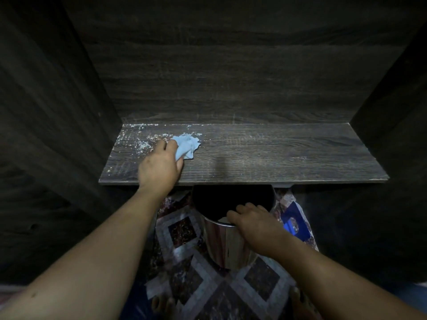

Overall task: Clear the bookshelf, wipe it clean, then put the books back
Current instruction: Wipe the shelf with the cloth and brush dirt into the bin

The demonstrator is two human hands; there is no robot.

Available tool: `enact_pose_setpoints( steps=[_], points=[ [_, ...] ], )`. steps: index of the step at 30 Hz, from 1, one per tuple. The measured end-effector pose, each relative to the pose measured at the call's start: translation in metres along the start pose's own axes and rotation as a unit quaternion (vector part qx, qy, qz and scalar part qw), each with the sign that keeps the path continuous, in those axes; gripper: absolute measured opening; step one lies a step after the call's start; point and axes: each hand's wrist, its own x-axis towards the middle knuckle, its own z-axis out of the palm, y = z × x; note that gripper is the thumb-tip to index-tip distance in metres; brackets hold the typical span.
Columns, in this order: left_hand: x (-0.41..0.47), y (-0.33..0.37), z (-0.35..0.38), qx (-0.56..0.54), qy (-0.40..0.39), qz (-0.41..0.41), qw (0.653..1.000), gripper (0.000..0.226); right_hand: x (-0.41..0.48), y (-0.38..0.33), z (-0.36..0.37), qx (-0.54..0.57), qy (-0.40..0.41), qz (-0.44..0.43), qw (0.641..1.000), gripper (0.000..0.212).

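Dark wood-grain boards make up the bookshelf: its left side panel (pixel 57 100) rises at the left edge, and the back panel (pixel 219 65) fills the top of the view. The shelf board (pixel 277 153) runs across the middle, its front edge facing the person. White dust (pixel 143 144) speckles the left end of the board, thickest near the back corner and along the rear edge.

Just to the right of those specks, the left hand (pixel 159 167) reaches over the front edge and rests on the board, fingers curled around a crumpled light blue cloth (pixel 186 145). The cloth bunches out beyond the fingers and lies on the board towards the back.

Below the front edge, near the centre, stands a shiny metal bin (pixel 226 241) with a dark open mouth, partly tucked under the board. The right hand (pixel 254 222) grips its near rim, fingers hooked over the edge.

The bin sits on a floor covering patterned with diamonds (pixel 182 232). Bare toes (pixel 161 306) show at the bottom. Right of the bin lies a blue object (pixel 294 220), too blurred to identify. The right side panel (pixel 388 88) closes the view in shadow.
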Motion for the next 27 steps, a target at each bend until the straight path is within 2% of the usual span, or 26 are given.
enact_pose_setpoints(
  steps=[12, 17, 19, 23, 27],
  points=[
    [-0.006, 0.033, 0.012, -0.010, 0.016, 0.136, 0.991, 0.032, -0.005, 0.005, 0.009, 0.006, 0.002, -0.002, 1.000, 0.031],
    [-0.007, 0.060, 0.015, -0.084, 0.003, 0.190, 0.978, 0.038, -0.007, 0.005, 0.009, 0.005, 0.000, -0.003, 1.000, 0.030],
    [-0.004, 0.061, 0.015, -0.116, 0.030, 0.178, 0.977, 0.037, -0.008, 0.006, 0.009, 0.008, 0.000, -0.001, 1.000, 0.030],
    [0.011, 0.047, 0.007, -0.118, 0.082, 0.092, 0.985, 0.029, -0.011, 0.009, 0.006, 0.015, 0.002, 0.004, 1.000, 0.034],
    [0.017, 0.038, 0.006, -0.090, 0.045, 0.064, 0.993, 0.032, -0.013, 0.012, 0.005, 0.016, 0.004, 0.008, 1.000, 0.036]
  ],
)
